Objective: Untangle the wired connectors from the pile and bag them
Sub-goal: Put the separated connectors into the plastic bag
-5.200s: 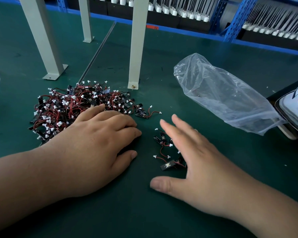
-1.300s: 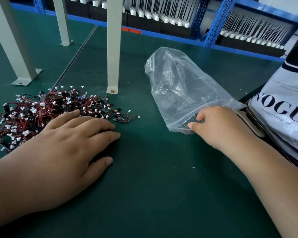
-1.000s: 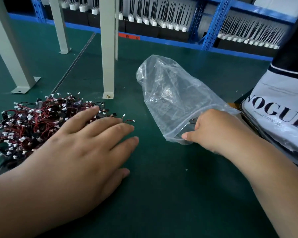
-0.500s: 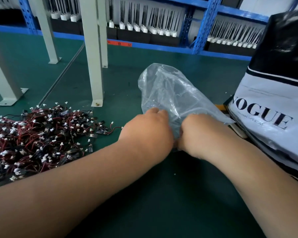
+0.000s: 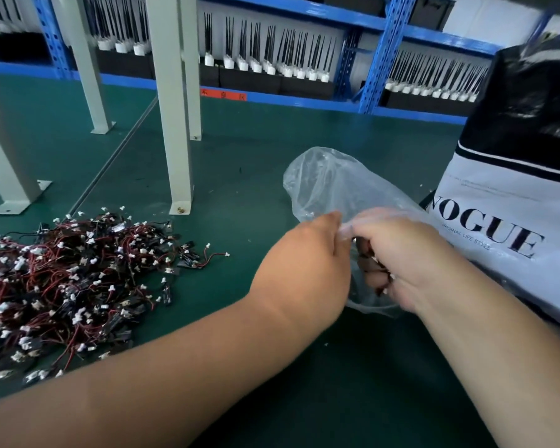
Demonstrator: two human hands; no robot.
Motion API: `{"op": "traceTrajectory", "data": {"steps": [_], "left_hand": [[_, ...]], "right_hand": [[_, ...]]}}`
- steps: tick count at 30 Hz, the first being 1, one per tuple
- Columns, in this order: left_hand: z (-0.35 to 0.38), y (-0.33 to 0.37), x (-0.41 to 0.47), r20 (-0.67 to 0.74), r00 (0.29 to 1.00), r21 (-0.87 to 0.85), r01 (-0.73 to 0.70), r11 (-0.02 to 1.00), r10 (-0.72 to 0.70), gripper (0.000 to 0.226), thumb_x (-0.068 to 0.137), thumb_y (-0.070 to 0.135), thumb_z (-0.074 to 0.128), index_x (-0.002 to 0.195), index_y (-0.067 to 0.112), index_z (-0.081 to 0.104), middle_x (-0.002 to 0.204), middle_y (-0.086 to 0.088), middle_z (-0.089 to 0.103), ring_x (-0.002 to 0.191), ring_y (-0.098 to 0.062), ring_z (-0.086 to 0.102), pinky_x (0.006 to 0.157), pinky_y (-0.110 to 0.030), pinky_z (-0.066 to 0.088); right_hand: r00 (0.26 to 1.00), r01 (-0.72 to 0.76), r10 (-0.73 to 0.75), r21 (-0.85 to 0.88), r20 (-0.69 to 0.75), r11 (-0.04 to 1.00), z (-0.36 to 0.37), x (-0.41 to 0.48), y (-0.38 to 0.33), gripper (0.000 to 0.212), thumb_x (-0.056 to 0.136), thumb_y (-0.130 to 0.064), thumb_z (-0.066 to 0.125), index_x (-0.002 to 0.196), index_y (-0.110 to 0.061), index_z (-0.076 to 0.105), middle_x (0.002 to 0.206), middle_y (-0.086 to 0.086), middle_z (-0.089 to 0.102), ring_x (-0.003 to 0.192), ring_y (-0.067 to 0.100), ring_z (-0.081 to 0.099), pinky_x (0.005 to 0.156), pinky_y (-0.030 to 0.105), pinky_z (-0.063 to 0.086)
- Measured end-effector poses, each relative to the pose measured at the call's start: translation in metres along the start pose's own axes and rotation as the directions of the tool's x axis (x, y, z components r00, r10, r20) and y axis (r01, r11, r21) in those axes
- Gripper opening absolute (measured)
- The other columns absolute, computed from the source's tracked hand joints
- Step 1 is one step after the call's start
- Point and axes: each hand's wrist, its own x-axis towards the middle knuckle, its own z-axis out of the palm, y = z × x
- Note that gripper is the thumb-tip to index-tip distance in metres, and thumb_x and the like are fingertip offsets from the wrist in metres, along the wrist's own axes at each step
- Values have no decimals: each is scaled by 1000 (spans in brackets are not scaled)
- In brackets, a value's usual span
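A tangled pile of wired connectors point(image 5: 62, 286), red and black leads with white plugs, lies on the green mat at the left. A clear plastic bag point(image 5: 330, 185) lies right of centre, its mouth toward me. My left hand point(image 5: 304, 270) pinches the upper edge of the bag's mouth. My right hand point(image 5: 408, 253) sits at the mouth, partly under the film, fingers curled round a small bunch of connectors point(image 5: 366, 250). Both hands are clear of the pile.
A black-and-white printed carrier bag point(image 5: 514, 221) stands just right of the plastic bag. Grey metal posts point(image 5: 172, 124) are bolted to the mat behind the pile. Blue shelving with rows of black antennas point(image 5: 272, 59) runs along the back.
My right hand carried a small bunch of connectors to the bag. My left hand left the pile, moved right and took hold of the bag's mouth.
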Motion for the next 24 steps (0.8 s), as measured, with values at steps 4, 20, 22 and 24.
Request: {"op": "traceTrajectory", "data": {"steps": [4,20,22,24], "left_hand": [[6,0,-12,-1,996,119,-87,989,88,41,101,34,34,141,27,43,130,5,56,116,-13,52,95,-23,40],[-8,-6,10,-185,981,-586,-58,809,-64,32,95,31,44,122,37,61,105,11,69,95,-2,64,86,-20,53],[-3,-6,8,-193,980,-661,-91,745,-52,36,92,28,48,125,38,59,120,7,66,115,-12,60,103,-39,46],[0,-4,5,-222,975,-647,-171,743,32,40,91,28,47,128,42,54,130,8,61,126,-13,53,109,-44,38]], "right_hand": [[991,-104,117,182,-60,978,3,13,5,10,87,-27,66,87,-17,64,84,8,58,59,20,52,42,26,38],[983,72,-122,-317,-140,946,6,9,2,21,100,-54,44,104,-41,60,90,-12,55,85,16,54,80,32,40],[985,93,-137,-344,-108,934,8,6,3,25,91,-67,45,102,-50,60,94,-16,58,95,14,56,88,36,45],[985,136,-163,-320,-59,938,9,3,4,35,82,-77,42,104,-55,58,112,-18,61,109,15,54,99,42,43]]}}
